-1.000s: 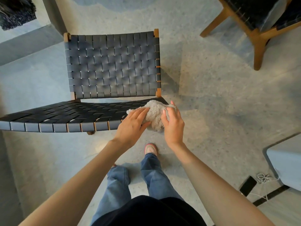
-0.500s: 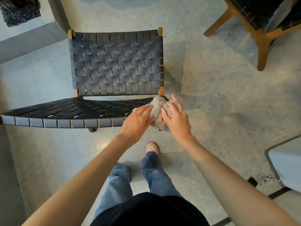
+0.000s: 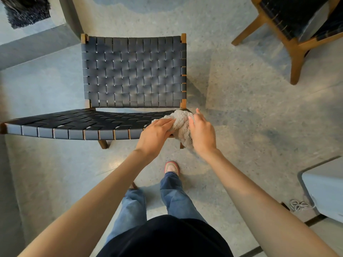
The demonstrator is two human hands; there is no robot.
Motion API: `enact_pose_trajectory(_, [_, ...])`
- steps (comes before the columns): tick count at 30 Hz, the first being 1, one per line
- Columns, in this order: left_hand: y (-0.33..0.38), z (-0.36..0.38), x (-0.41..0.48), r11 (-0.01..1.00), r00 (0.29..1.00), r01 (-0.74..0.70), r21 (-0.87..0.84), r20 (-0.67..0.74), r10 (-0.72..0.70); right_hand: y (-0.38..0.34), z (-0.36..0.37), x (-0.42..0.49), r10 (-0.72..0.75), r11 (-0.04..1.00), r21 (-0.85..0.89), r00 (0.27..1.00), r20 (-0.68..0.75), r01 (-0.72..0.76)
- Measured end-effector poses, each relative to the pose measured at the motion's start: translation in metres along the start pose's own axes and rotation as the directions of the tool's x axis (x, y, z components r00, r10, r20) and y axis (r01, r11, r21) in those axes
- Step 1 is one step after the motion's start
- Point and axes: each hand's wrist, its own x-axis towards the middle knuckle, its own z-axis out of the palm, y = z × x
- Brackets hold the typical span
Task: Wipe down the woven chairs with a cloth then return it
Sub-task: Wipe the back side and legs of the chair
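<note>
Speckled grey floor (image 3: pixel 241 108). Standing on it: a dark woven chair (image 3: pixel 133 71) on wooden legs near the middle, a second chair (image 3: pixel 297 34) at the far right corner, a shaggy dark rug (image 3: pixel 27 12) far left, a coiled white cable (image 3: pixel 298 205) beside a pale block (image 3: pixel 326 191) at the right edge.

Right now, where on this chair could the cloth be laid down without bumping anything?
The woven seat is bare from the left hand out to its far left end, in front of the backrest. Crowded: the seat's right corner, where it and the right hand hold the cloth.
</note>
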Motion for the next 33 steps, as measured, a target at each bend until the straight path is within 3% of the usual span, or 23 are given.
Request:
enact_pose_trajectory(3, [0.001, -0.009, -0.003, 1.0, 0.999, -0.023, 0.013, -0.037, 0.024, -0.009, -0.022, -0.009, 0.021, 0.998, 0.048, 0.992, 0.122, -0.027])
enact_pose_trajectory(7, [0.001, -0.028, -0.026, 0.994, 0.984, -0.103, -0.028, -0.148, 0.098, -0.016, -0.038, -0.041, -0.034, 0.984, 0.174, 0.999, -0.012, 0.036])
enact_pose_trajectory(10, [-0.002, -0.038, -0.053, 0.982, 0.965, -0.19, -0.008, -0.184, 0.186, -0.022, -0.045, -0.065, -0.115, 0.978, 0.159, 0.984, -0.133, 0.135])
enact_pose_trajectory(14, [-0.016, -0.049, -0.091, 0.974, 0.962, -0.216, -0.074, -0.189, 0.199, -0.044, -0.038, -0.093, -0.125, 0.971, 0.192, 0.988, -0.095, 0.141])
enact_pose_trajectory(18, [-0.049, -0.055, -0.135, 0.974, 0.99, -0.123, -0.189, -0.088, 0.108, -0.074, -0.01, -0.125, -0.123, 0.977, 0.174, 0.992, 0.008, 0.12])
enact_pose_trajectory(23, [-0.099, -0.052, -0.184, 0.957, 1.0, 0.019, -0.29, 0.016, -0.015, -0.105, 0.046, -0.169, 0.014, 0.965, 0.259, 0.99, 0.142, -0.051])
enact_pose_trajectory(26, [-0.13, -0.04, -0.203, 0.923, 0.994, 0.105, -0.369, 0.074, -0.084, -0.133, 0.081, -0.194, 0.054, 0.902, 0.404, 0.969, 0.241, -0.151])
enact_pose_trajectory(33, [-0.179, 0.0, -0.214, 0.801, 0.961, 0.272, -0.533, 0.199, -0.194, -0.156, 0.169, -0.209, 0.025, 0.89, 0.41, 0.919, 0.393, -0.2])
